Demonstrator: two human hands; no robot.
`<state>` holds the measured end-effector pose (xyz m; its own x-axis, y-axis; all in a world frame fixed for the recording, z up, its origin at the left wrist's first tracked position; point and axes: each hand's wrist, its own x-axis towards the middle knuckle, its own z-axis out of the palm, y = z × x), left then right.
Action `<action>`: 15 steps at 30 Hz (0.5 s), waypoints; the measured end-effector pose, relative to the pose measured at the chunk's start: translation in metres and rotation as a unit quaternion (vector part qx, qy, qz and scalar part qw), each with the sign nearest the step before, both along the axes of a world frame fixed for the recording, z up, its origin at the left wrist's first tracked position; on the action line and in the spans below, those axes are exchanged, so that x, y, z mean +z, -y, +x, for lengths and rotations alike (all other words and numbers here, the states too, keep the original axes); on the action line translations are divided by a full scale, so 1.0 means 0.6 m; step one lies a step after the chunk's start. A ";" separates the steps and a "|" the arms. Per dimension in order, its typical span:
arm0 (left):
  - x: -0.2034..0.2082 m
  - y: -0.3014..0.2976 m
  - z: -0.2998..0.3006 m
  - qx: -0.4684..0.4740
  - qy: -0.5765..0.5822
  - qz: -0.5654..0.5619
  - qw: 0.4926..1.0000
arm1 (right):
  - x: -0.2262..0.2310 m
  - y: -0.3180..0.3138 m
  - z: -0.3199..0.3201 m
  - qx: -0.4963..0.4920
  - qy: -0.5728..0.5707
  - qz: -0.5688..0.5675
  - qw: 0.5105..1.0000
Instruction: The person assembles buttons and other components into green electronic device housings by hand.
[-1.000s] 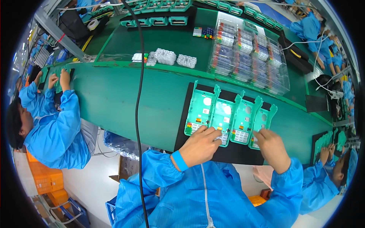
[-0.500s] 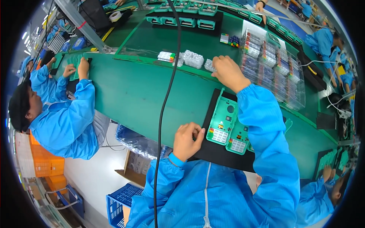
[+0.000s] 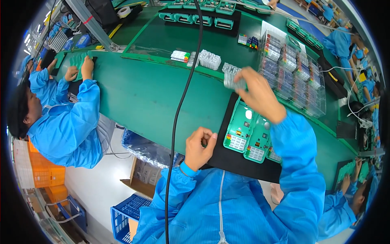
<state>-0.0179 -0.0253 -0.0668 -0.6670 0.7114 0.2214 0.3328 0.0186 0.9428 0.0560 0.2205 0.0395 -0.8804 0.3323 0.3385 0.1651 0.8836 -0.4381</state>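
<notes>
My right hand (image 3: 258, 91) pinches a translucent, bumpy rubber keypad sheet (image 3: 233, 79), slightly blurred by motion, above the near side of the green ledge. Below it, several green plastic housings (image 3: 239, 126) lie side by side on a black mat (image 3: 221, 158). White keys (image 3: 256, 153) fill their near ends, with a few red, yellow and green ones on the left. My right sleeve covers part of the housings. Beside the mat's left edge, my left hand (image 3: 200, 148) is loosely curled, thumb against the fingers, with nothing visible in it.
Stacked translucent sheets (image 3: 210, 60) and white key sets (image 3: 180, 55) lie along the ledge. A clear compartment tray (image 3: 292, 73) full of key sets stands at the right. A black cable (image 3: 183, 93) hangs across the view. Co-workers sit left (image 3: 61, 122) and right.
My right hand has come back toward me from the sheets on the ledge, carrying one keypad sheet. The left hand stays nearly in place.
</notes>
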 end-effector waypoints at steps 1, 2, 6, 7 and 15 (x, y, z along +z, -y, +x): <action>-0.002 0.000 -0.001 0.005 0.062 0.015 0.998 | 0.008 0.026 0.033 0.012 -0.001 -0.023 1.000; -0.001 0.002 -0.005 -0.005 0.080 0.023 0.997 | 0.011 0.054 0.065 0.024 -0.002 -0.047 0.999; 0.003 -0.004 -0.011 -0.032 0.121 0.045 0.991 | -0.012 0.153 0.160 0.004 0.054 -0.139 0.989; 0.007 -0.010 -0.014 -0.037 0.126 0.042 0.990 | -0.021 0.167 0.166 0.001 0.066 -0.149 0.987; 0.051 -0.051 -0.006 -0.175 -0.146 -0.080 0.970 | -0.015 0.177 0.223 -0.072 -0.002 -0.124 0.990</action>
<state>-0.0213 0.0056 -0.0361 -0.3035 0.9237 0.2336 0.5979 -0.0063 0.8015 0.1901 0.1145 0.0305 -0.8170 0.5272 0.2337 0.2797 0.7166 -0.6389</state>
